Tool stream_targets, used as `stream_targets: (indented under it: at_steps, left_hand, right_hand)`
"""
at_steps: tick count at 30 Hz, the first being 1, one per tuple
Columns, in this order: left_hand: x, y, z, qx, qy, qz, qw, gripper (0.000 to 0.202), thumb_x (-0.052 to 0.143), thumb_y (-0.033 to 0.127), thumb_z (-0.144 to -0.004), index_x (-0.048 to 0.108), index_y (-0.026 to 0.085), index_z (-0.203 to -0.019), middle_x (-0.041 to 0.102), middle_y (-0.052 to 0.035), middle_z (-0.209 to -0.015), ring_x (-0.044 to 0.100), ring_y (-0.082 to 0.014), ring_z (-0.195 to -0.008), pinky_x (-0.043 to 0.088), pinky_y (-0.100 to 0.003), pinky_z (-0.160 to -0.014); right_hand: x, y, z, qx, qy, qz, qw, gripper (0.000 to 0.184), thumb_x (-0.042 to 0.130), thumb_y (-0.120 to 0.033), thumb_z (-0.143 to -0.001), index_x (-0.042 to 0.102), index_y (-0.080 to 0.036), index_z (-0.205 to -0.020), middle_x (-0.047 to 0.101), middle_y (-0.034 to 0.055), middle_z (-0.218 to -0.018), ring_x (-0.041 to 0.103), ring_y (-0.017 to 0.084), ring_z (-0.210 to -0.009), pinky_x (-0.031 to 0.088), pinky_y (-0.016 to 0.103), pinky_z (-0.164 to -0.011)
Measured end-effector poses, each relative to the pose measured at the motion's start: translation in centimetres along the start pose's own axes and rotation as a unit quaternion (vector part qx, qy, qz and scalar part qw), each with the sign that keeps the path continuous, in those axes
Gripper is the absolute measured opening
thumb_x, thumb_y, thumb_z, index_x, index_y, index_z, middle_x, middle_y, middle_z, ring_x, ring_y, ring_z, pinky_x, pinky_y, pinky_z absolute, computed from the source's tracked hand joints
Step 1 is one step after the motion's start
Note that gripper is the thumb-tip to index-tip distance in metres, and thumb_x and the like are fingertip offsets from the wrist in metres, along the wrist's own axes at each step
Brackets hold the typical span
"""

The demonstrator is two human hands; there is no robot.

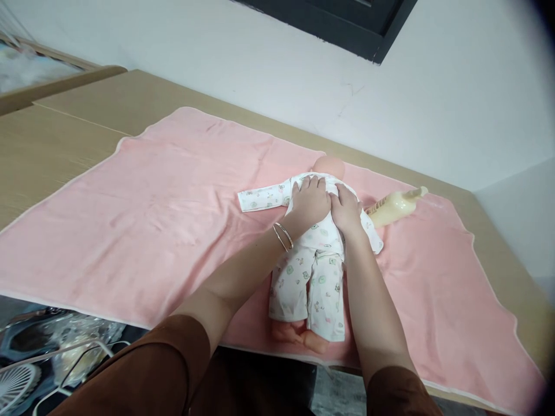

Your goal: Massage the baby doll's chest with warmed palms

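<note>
A baby doll (328, 167) lies stretched out, its head toward the wall and its bare feet toward me. It wears a white printed top (323, 237) and matching trousers (291, 283). My left hand (311, 201) rests flat on the upper body of the top, fingers apart. Beside it my right hand (347, 209) lies on the other side of the torso, its fingers also spread. One sleeve sticks out to the left; the other hangs down at the right. My hands hide much of the torso.
Under the doll a pink blanket (143, 214) covers most of the wooden table (156, 92). A pale yellow pump bottle (394, 208) lies on its side at the right, close to the sleeve. Below the table's left front are plastic bags (80, 352) and a white rack (65, 381).
</note>
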State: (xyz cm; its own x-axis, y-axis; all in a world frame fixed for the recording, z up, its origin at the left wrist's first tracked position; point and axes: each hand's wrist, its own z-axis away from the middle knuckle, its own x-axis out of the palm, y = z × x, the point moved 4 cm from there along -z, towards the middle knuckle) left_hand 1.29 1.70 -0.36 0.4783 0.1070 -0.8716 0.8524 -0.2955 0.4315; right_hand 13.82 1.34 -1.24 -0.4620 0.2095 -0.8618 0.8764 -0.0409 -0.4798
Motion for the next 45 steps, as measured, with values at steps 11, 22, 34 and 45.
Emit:
stream_targets:
  at_steps: [11, 22, 34, 45]
  left_hand:
    - [0.0, 0.0, 0.0, 0.003, 0.008, 0.005, 1.000, 0.051, 0.034, 0.026, -0.110, 0.055, 0.019, -0.156, 0.054, -0.0143, -0.167, 0.044, -0.0294, -0.157, 0.028, -0.057, -0.134]
    - [0.0, 0.0, 0.0, -0.003, 0.008, -0.007, 1.000, 0.048, 0.036, 0.027, -0.110, 0.058, 0.020, -0.151, 0.055, -0.0116, -0.166, 0.044, -0.0276, -0.156, 0.030, -0.055, -0.134]
    - [0.1, -0.1, -0.2, 0.002, 0.024, -0.008, 1.000, 0.044, 0.037, 0.025, -0.109, 0.061, 0.018, -0.146, 0.059, -0.0134, -0.162, 0.048, -0.0295, -0.154, 0.035, -0.057, -0.131]
    - [-0.1, 0.0, 0.1, 0.005, 0.056, -0.014, 0.998, 0.038, 0.042, 0.026, -0.109, 0.069, 0.014, -0.133, 0.066, -0.0166, -0.154, 0.055, -0.0312, -0.147, 0.040, -0.053, -0.124]
  right_hand:
    - [0.2, 0.0, 0.1, 0.004, 0.014, -0.010, 1.000, 0.060, 0.035, -0.046, -0.101, 0.057, -0.026, -0.153, 0.053, 0.0130, -0.168, 0.043, 0.035, -0.156, 0.017, 0.077, -0.129]
    - [0.2, 0.0, 0.0, 0.007, 0.008, 0.012, 1.000, 0.063, 0.035, -0.046, -0.102, 0.055, -0.024, -0.158, 0.050, 0.0125, -0.171, 0.041, 0.035, -0.159, 0.019, 0.074, -0.130]
    - [0.5, 0.3, -0.1, 0.002, 0.021, 0.015, 1.000, 0.060, 0.035, -0.045, -0.104, 0.059, -0.023, -0.155, 0.052, 0.0137, -0.169, 0.042, 0.035, -0.158, 0.022, 0.071, -0.130]
    - [-1.0, -2.1, 1.6, 0.048, 0.048, 0.135, 0.989, 0.049, 0.032, -0.037, -0.109, 0.074, -0.015, -0.121, 0.073, 0.0211, -0.140, 0.063, 0.037, -0.135, 0.040, 0.060, -0.118]
